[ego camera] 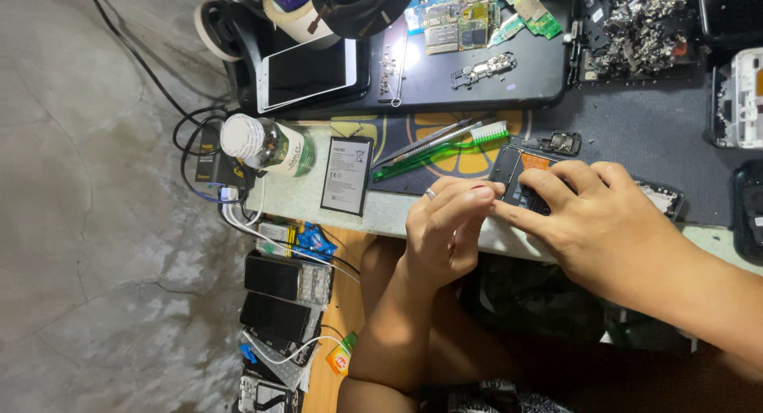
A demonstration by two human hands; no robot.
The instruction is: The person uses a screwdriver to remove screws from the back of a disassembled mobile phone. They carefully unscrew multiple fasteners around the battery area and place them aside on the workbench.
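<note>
Several things crowd this desk (pixel 318 198), so I work at its near edge where there is a bare strip. Farthest left, black cables (pixel 191 135) loop down to a small black box (pixel 216 168), and just beside it a bottle (pixel 270 147) with a white cap lies on its side, out of the way of my arms. Below the edge, old phones (pixel 286 279) sit stacked on a wooden shelf (pixel 342 302). Next along the desk lies a flat black battery (pixel 346 175), label up, near enough to reach. A green toothbrush (pixel 441 151) and metal tweezers (pixel 425 140) lie slantwise beside it, handles toward me so I can grab them quickly.

My left hand (pixel 445 230), a ring on one finger, has its fingers curled narrow, the tips pinched together at the near corner of the opened phone (pixel 520 182); whether something tiny sits between them I cannot tell. The phone lies flat on the dark mat (pixel 636 135), back cover off, an orange patch showing inside. My right hand (pixel 604 214) spreads over it, fingers pressing down, which I judge keeps it from sliding while the left works. Beyond, a black tray (pixel 477 79) holds green circuit boards (pixel 469 15), and at far right a box of metal scraps (pixel 644 31) keeps loose parts together.
</note>
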